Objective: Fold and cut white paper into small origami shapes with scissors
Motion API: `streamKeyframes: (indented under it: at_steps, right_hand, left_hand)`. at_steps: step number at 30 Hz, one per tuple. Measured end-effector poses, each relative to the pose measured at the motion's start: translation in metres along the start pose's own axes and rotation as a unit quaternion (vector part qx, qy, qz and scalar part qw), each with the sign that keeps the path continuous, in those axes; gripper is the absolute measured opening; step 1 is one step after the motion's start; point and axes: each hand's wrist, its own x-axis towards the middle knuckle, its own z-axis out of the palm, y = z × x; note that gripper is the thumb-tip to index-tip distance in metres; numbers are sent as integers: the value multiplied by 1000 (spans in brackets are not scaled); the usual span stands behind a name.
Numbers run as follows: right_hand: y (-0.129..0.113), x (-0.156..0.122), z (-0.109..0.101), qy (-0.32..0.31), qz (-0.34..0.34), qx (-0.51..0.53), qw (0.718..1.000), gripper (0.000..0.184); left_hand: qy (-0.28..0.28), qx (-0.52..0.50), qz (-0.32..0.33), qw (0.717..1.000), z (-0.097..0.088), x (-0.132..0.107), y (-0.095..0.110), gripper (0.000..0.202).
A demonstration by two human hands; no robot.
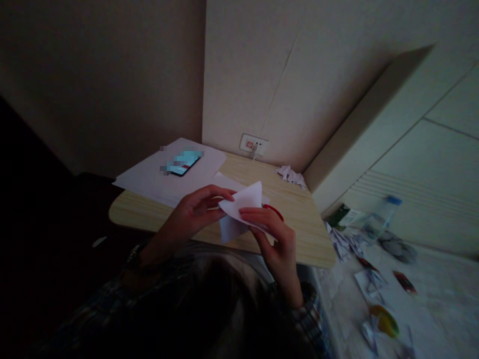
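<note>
A folded piece of white paper (247,197) is held up between my two hands, over the near edge of the wooden table. My left hand (200,205) pinches its left corner between thumb and fingers. On the other side my right hand (275,230) grips it, fingers on top and thumb underneath. One flap of the paper hangs down below the fingers. Just behind my right hand shows a red handle (275,210), perhaps of scissors, lying on the table; the rest of it is hidden.
Large white sheets (149,174) lie on the table's left, with a lit phone (185,163) on them. Folded paper pieces (291,176) sit at the back right, near a wall socket (253,144). Right of the table, a bed (441,304) holds a clear bottle (381,217) and more folded papers (344,242).
</note>
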Motion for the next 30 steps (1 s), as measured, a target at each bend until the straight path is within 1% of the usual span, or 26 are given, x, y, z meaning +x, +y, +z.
streamKeyframes:
  at_steps: [3,7,11,14,21,25,30]
  right_hand:
    - [0,-1,-2,0,-11,-4,1000,22]
    - [-1,-2,-2,19,-11,-41,999,22]
    - [-1,-3,-3,31,-10,-61,998,23]
    - [1,-3,-3,36,-2,-68,997,22]
    - [3,-5,-1,70,18,-65,995,20]
    - [3,-6,0,90,43,-70,992,17]
    - [4,-5,0,103,43,-61,992,17]
  left_hand:
    - [15,6,8,1000,-1,-1,-1,12]
    - [33,27,9,999,0,-1,0,8]
    - [23,27,8,999,1,-1,-1,13]
    - [12,33,-5,999,1,-2,-1,16]
    - [35,73,-24,996,5,-5,5,9]
    - [48,102,-36,993,7,-5,4,10]
    - [54,98,-33,993,9,-5,2,12]
